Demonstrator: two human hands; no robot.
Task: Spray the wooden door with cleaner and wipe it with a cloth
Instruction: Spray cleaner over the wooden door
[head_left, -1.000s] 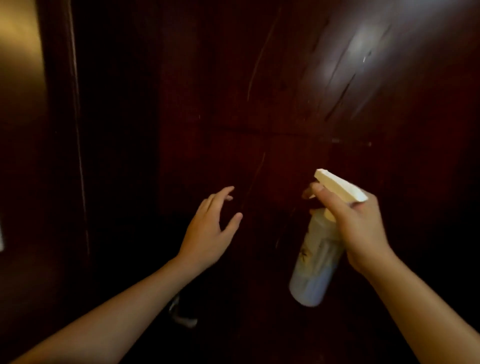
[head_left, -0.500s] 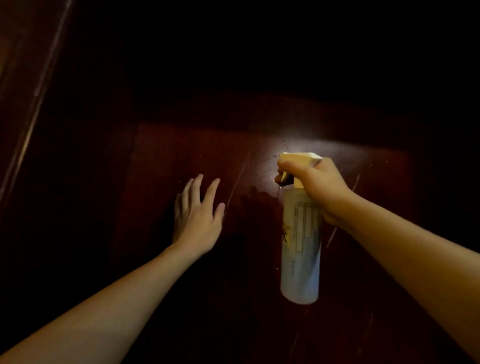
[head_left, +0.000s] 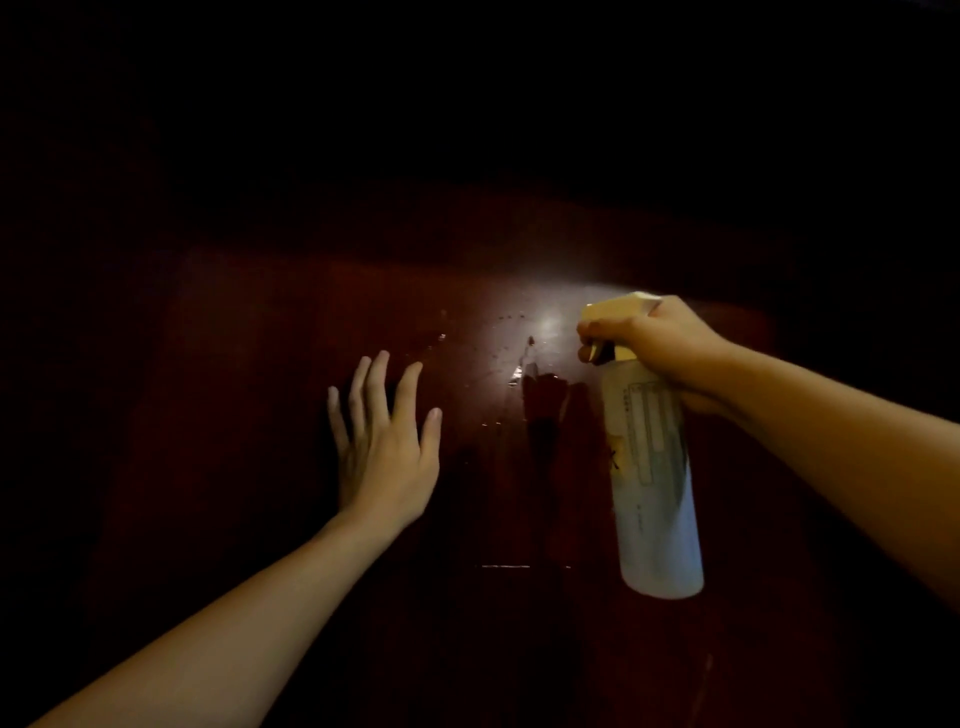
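The dark reddish wooden door (head_left: 249, 364) fills the view, lit only around the middle. My right hand (head_left: 660, 343) grips the neck and trigger of a white spray bottle (head_left: 654, 478), which hangs upright with its nozzle toward the door. Wet droplets and a running streak (head_left: 519, 358) glisten on the wood just left of the nozzle. My left hand (head_left: 384, 436) lies flat against the door with its fingers spread, holding nothing, left of the wet patch. No cloth is in view.
The upper half and the edges of the door are in deep shadow, and nothing can be made out there. A short bright line (head_left: 519, 566) marks a panel edge below the wet patch.
The view has swung from the door's left edge and handle onto a panel. My left hand has come flat against the wood. The bottle has risen and droplets have appeared on the door.
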